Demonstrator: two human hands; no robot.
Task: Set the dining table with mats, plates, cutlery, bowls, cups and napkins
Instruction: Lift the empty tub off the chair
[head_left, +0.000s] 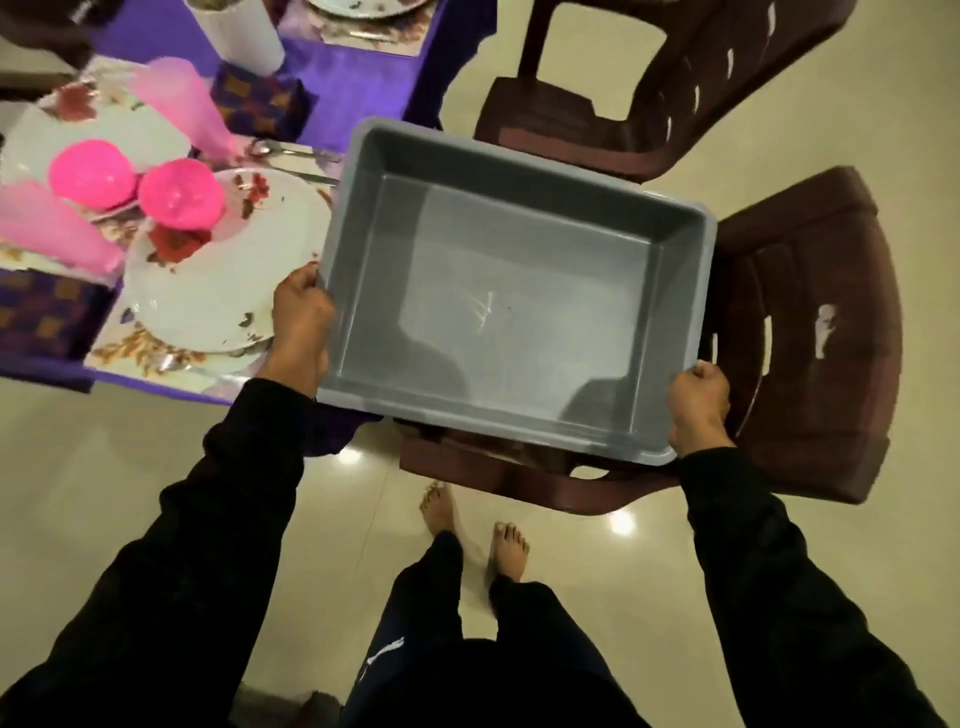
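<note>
Both hands grip a grey tub (519, 291) by its rim, the left hand (301, 322) on its left edge, the right hand (698, 405) at its near right corner. It is held above a brown chair (810, 332), just right of the worktop (353, 88), where plates (218, 291), pink bowls (179, 195) and cups (176, 101) lie on mats (150, 353).

Black long sleeves (208, 545), dark trousers (415, 623) with white logo, bare feet (511, 551)
</note>
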